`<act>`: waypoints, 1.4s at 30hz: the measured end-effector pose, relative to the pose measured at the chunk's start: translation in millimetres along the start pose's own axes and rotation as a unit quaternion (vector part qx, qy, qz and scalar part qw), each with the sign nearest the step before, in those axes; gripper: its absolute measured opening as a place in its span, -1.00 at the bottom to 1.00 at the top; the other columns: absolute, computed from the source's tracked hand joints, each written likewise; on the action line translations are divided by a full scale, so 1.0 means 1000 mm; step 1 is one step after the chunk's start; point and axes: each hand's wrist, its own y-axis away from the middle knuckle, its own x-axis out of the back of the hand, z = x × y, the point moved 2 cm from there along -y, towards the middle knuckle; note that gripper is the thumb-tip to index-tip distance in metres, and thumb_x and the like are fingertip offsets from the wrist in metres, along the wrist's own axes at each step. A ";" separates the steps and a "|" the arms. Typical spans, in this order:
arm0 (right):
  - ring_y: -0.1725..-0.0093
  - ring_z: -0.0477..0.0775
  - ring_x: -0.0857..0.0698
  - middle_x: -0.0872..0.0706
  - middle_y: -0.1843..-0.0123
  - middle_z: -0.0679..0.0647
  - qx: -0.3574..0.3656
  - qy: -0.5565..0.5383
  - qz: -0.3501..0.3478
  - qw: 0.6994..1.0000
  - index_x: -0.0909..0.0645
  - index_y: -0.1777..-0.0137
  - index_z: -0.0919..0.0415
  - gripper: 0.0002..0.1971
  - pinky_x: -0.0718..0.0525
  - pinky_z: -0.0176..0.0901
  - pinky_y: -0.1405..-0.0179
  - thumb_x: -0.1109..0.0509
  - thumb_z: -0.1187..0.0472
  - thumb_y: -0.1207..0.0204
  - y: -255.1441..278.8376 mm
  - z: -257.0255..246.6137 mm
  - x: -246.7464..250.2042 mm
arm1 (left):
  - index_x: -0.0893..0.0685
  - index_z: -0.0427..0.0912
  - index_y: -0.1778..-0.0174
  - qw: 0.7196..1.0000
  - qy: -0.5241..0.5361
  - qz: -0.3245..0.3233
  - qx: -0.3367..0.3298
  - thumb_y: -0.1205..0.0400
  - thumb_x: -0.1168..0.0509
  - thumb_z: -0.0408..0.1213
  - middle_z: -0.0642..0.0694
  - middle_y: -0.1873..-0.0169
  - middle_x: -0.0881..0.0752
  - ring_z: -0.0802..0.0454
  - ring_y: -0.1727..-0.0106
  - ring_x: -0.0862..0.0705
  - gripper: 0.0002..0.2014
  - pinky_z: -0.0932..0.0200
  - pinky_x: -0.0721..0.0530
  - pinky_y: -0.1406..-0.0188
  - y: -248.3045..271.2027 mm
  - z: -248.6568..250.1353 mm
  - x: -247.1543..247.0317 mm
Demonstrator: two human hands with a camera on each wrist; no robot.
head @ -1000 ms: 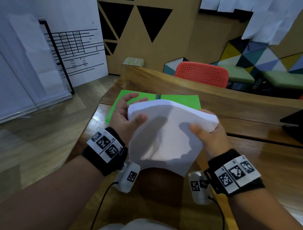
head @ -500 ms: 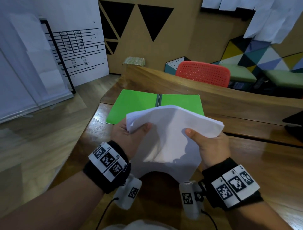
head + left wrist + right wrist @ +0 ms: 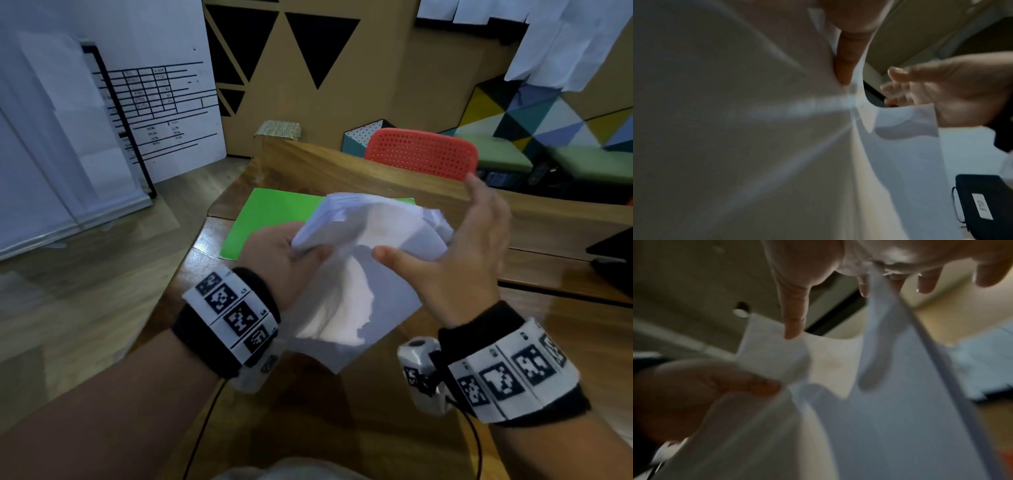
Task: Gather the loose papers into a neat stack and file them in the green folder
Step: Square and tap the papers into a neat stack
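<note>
A bowed stack of white papers (image 3: pixel 356 274) hangs above the wooden table (image 3: pixel 342 411), in front of the open green folder (image 3: pixel 270 219). My left hand (image 3: pixel 294 250) pinches the stack's left corner, thumb on top; the left wrist view shows that thumb (image 3: pixel 844 65) pressed into the papers (image 3: pixel 756 129). My right hand (image 3: pixel 455 253) stands at the stack's right edge with straight, spread fingers, the thumb touching the top sheet. In the right wrist view the papers (image 3: pixel 890 402) run up against the palm, and the left hand (image 3: pixel 694 394) grips the far corner.
The folder lies flat near the table's far left edge, partly hidden by the papers. A red perforated chair (image 3: pixel 421 152) stands behind the table's raised back ledge. A dark object (image 3: pixel 613 257) sits at the right edge. A black device (image 3: pixel 986 203) lies near my body.
My right hand has let go of the stack's right edge and opened its fingers. The stack has bowed more and tilted, and the left hand keeps its grip.
</note>
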 end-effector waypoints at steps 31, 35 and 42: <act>0.28 0.04 -0.51 -0.59 0.35 0.02 -0.228 -0.364 0.045 0.902 -0.49 0.29 0.01 -0.73 -0.49 -0.02 0.12 -0.40 0.39 -0.49 0.025 0.104 -0.064 | -0.66 0.00 0.38 0.939 0.238 0.038 0.245 -0.39 -0.50 -0.32 -0.02 0.41 -0.68 0.05 0.37 -0.61 -0.83 0.35 -0.63 0.48 0.009 -0.072 -0.014; 0.17 0.12 -0.54 -0.60 0.29 0.08 -0.294 -0.365 0.047 0.882 -0.61 0.42 -0.03 -0.84 -0.48 0.00 0.11 -0.48 0.01 -0.32 0.028 0.114 -0.065 | -0.59 0.00 0.42 0.928 0.235 0.060 0.283 -0.50 -0.38 -0.30 -0.03 0.44 -0.60 0.09 0.42 -0.54 -0.80 0.52 -0.47 0.74 0.010 -0.083 -0.018; 0.10 0.11 -0.51 -0.58 0.36 -0.01 -0.299 -0.352 0.073 0.884 -0.65 0.49 0.02 -0.82 -0.43 -0.01 0.04 -0.45 0.16 -0.33 0.006 0.123 -0.063 | -0.68 0.02 0.47 0.919 0.283 0.054 0.267 -0.37 -0.39 -0.28 -0.07 0.35 -0.68 0.05 0.38 -0.58 -0.87 0.33 -0.58 0.51 -0.005 -0.086 -0.014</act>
